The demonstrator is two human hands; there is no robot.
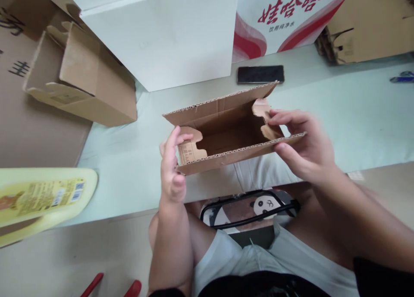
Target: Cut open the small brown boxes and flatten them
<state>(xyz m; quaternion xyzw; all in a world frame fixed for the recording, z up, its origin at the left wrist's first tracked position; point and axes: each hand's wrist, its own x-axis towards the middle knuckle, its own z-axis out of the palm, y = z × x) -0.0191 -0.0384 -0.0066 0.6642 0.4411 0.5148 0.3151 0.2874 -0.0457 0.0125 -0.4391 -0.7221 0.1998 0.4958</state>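
A small brown cardboard box is held above the table edge, its top open and its long flaps spread front and back. At its left end my left hand grips the side, with fingertips on the printed left flap and the thumb outside. My right hand holds the right end: the thumb presses the front flap from outside while the fingers touch the notched right flap. Shadow darkens the box's inside, and I see no contents there.
Behind the box lies a black phone on the pale green tabletop. A white carton stands at the back. To the left are another open cardboard box and a yellow printed object. Flattened cardboard sits back right.
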